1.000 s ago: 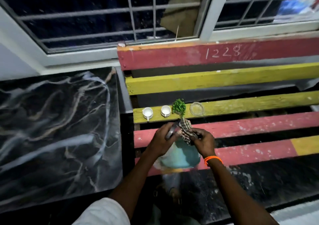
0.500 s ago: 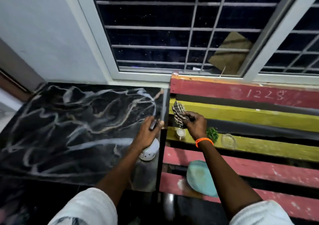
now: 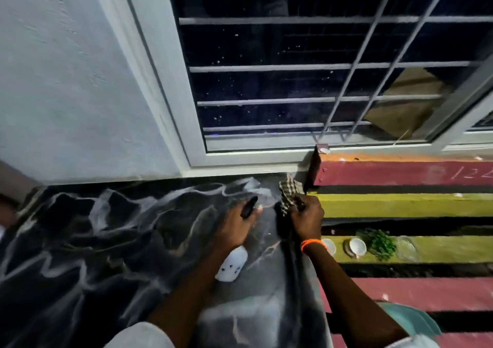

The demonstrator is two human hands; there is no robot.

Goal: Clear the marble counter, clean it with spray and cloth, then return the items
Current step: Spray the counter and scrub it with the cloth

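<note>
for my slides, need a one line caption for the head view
Left hand holds spray bottle over marble counter; right hand grips checked cloth.

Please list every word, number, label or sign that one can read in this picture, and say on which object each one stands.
"12": chalk-like digits on the top red plank at the right edge; further digits are cut off by the frame.
Dark marks on the white spray bottle held by the left hand: too blurred to read.
Checked cloth in the right hand, marble counter: no text visible.
</note>
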